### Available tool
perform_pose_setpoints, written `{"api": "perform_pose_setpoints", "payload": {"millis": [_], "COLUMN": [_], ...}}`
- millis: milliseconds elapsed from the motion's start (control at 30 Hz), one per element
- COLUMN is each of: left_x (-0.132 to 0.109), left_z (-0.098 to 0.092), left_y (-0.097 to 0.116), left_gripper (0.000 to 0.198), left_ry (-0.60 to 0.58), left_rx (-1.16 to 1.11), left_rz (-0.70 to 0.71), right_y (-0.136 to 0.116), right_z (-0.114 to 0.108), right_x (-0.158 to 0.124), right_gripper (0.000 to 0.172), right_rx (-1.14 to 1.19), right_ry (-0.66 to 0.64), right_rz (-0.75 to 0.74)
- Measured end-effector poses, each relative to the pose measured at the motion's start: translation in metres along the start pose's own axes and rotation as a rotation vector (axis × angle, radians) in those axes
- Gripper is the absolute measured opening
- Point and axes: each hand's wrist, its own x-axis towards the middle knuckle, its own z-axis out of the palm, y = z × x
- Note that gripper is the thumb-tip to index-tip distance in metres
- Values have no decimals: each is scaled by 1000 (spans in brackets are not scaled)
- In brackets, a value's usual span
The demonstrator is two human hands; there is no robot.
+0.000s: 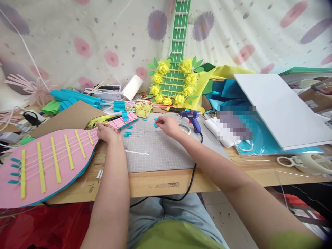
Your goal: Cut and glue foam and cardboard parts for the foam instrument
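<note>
A pink cardboard guitar [46, 148] with yellow strips, white strings and a blue edge lies tilted at the left. My left hand [107, 132] is closed around its neck, close to where it meets the body; part of the neck is hidden beneath. Over the cutting mat [166, 155], my right hand [168, 126] pinches a small blue paper piece [155, 125] at its fingertips, though the fingers partly cover it. Several blue pieces on thin wires [127, 134] rest on the mat between my hands. A blue strip [125, 116] crosses the upper part of the guitar neck.
Behind the mat stands a green guitar [176, 77] with yellow paper flowers. A blue glue gun [193, 119] and a tape roll [185, 129] are just beyond my right hand; the gun's black cord [194, 169] hangs over the table edge. A white board [282, 110] leans at right.
</note>
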Motion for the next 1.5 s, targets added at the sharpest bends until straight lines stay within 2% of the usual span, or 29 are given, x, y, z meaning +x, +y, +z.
{"api": "perform_pose_setpoints", "payload": {"millis": [100,233,400,767,867,967,1067,1133,1200,1333,1400,1500], "left_x": [-3,-8,-10,-9,-7,-4,-5,-9,-17,-34,-42,-55], "left_z": [0,3,4,3,6,9,12,13,15,15,14,12], "left_y": [2,8,12,8,2,-7,-15,-21,-27,-36,-37,-38], "left_gripper": [47,46,40,36,30,16,32,36,34,19,7,14], "left_ry": [-52,31,-53,-20,-99,-181,-204,-235,-328,-586,-656,-707], "left_rx": [5,-47,-66,-62,-38,-2,74,158,261,476,618,856], "left_rz": [22,-98,-150,-162,-101,-61,2,63,96,198,253,347], "right_y": [-19,-32,-34,-43,-36,-17,9,22,29,29,28,30], "right_z": [14,32,43,50,37,12,-11,-20,-24,-18,-13,-6], "right_x": [11,23,34,40,41,38,24,11,-1,-17,-19,-19], "right_gripper": [13,18,19,17,18,15,8,7,10,14,15,16], "right_rx": [-87,-212,-290,-323,-251,-178,-112,-121,-157,-282,-351,-451], "right_ry": [-76,-162,-183,-169,-118,-55,-96,-119,-126,-141,-163,-176], "right_rz": [-29,-41,-34,-91,-63,-24,-49,-61,-71,-104,-123,-193]}}
